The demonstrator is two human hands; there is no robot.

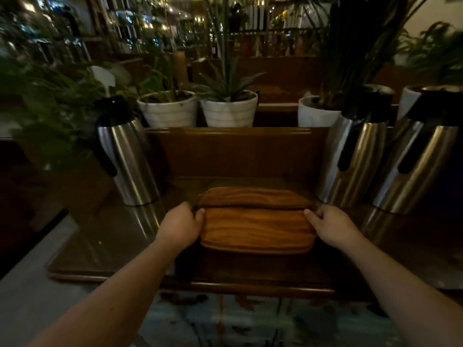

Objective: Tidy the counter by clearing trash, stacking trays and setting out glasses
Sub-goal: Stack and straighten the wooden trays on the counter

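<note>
A person's two bare hands grip a wooden tray [256,232] at its short ends on a dark glossy counter [107,236], in a dim room lined with potted plants. The left hand [181,224] clasps the tray's left end and the right hand [331,225] its right end, each with a thumb laid on the top face and the other fingers curled down around the edge, out of sight. The tray's long axis runs left to right across the view, square to both forearms, so the hands sit level with each other and neither is nearer the load. A second wooden tray [253,197] of like shape lies just beyond, on the far side, touching or slightly overlapped by the near one; the dim, blurred picture does not settle whether the held tray rests on the counter or is tilted onto its neighbour's near edge. That far tray lies straight ahead of the fingers, so the stacking step appears to call for lifting the held tray and carrying it away from the body. One steel flask [125,159] stands to the left and a pair of steel flasks [390,156] to the right, well clear of the hands but flanking the path.
</note>
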